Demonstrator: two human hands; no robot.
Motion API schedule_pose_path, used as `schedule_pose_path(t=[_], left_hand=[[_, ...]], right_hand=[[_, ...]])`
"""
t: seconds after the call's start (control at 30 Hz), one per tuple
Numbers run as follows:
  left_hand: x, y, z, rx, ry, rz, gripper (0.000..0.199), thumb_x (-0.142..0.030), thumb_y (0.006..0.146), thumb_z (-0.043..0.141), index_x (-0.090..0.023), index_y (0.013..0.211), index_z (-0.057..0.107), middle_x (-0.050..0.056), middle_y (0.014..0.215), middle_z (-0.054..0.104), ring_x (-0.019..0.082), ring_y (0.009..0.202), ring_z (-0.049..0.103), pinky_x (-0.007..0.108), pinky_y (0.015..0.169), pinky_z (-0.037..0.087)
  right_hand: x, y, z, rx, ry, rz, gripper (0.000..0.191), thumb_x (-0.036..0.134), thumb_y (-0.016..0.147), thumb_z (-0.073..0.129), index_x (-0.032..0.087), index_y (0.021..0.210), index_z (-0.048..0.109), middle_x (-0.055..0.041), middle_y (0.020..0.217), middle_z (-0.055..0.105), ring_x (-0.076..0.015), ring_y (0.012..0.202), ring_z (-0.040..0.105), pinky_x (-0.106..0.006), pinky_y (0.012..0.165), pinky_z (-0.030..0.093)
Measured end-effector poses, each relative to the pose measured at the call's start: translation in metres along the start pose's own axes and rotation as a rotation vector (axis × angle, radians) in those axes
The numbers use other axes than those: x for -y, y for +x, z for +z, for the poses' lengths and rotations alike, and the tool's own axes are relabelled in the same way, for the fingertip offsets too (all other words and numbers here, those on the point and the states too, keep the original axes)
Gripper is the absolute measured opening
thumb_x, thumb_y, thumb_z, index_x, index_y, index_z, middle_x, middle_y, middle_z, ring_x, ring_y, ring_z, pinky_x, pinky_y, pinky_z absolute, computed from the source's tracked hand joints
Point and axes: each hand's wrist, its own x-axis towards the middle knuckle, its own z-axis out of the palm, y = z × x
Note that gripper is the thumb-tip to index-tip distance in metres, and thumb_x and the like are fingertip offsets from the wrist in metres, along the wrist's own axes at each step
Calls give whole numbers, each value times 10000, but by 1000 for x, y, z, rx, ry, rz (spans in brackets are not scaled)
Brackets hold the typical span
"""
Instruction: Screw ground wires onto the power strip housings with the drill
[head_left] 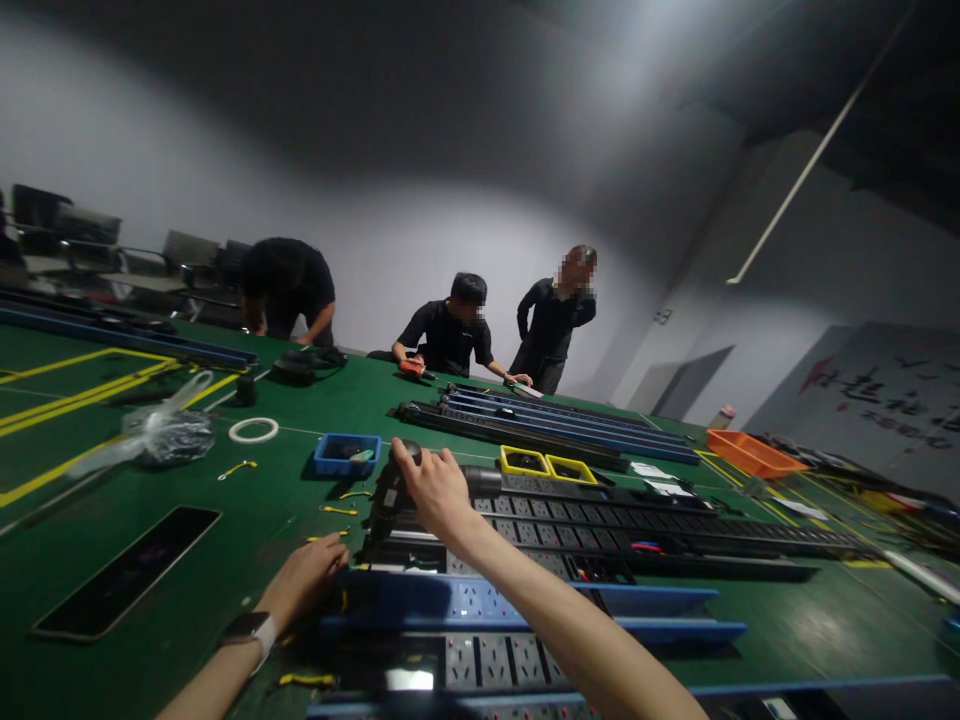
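Socket strip (493, 660): nearest, below right of the right-hand grip; long, black, set with pale square outlets.
Yellow lead (306, 681): below left of that grip; thin, bent, flexible-looking.
Left hand (311, 575): below left likewise; fingers curled, cannot tell whether holding anything.
Right hand (439, 490): clenched round black power tool (484, 482); smooth, cylindrical nose pointing right.
Tool work: probably at the positioning step; next move would call for a steady wrist.
Blue bin (337, 467): just left of the grip; apparently moulded plastic.
Blue rails (570, 420): beyond the grip, rightward; straight, slim, parallel.
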Motion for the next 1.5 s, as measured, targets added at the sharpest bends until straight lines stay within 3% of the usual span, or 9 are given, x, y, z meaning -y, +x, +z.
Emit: schedule_pose_path(t=[0.2,0.5,0.83,1.07,1.23,1.5], left_hand=[[2,1,1,-15,-4,10,347,-262,961,294,-205,803,597,47,941,617,164,857,593,278,785,373],[12,4,9,-32,-31,39,339,-277,957,309,-210,819,612,52,962,627,164,866,591,282,786,381],[0,0,-2,-23,-17,31,317,-197,931,325,-206,802,615,46,931,619,154,844,593,261,775,371],[-7,-4,-12,-55,-32,38,292,-188,914,387,-197,764,638,44,901,624,159,832,595,260,747,355],[-16,-8,-22,-65,-42,7,282,-179,900,416,-187,773,667,51,893,635,156,815,591,259,746,370],[-11,-7,-17,-90,-39,9,285,-176,899,428,-181,774,684,57,882,632,143,799,577,243,747,385]], right_hand=[[3,-2,-2,-2,1,25,897,164,821,658,191,1570,165,-136,1079,648,-251,985,634,-382,920,455],[5,0,-2,-1,-18,29,923,165,808,664,191,1573,148,-132,1076,644,-241,974,632,-375,915,452],[2,1,-5,27,-14,-25,1009,165,758,710,201,1575,119,-120,1105,650,-241,992,646,-375,942,443],[6,-2,-9,24,-33,-36,830,111,867,549,222,1588,153,-138,1126,641,-234,1012,642,-378,945,427],[8,-2,-10,29,-57,-17,826,106,881,532,226,1594,132,-143,1136,629,-240,991,636,-379,917,425],[6,0,-12,75,-36,1,886,136,858,597,247,1590,111,-131,1182,620,-242,1051,624,-367,928,407]])
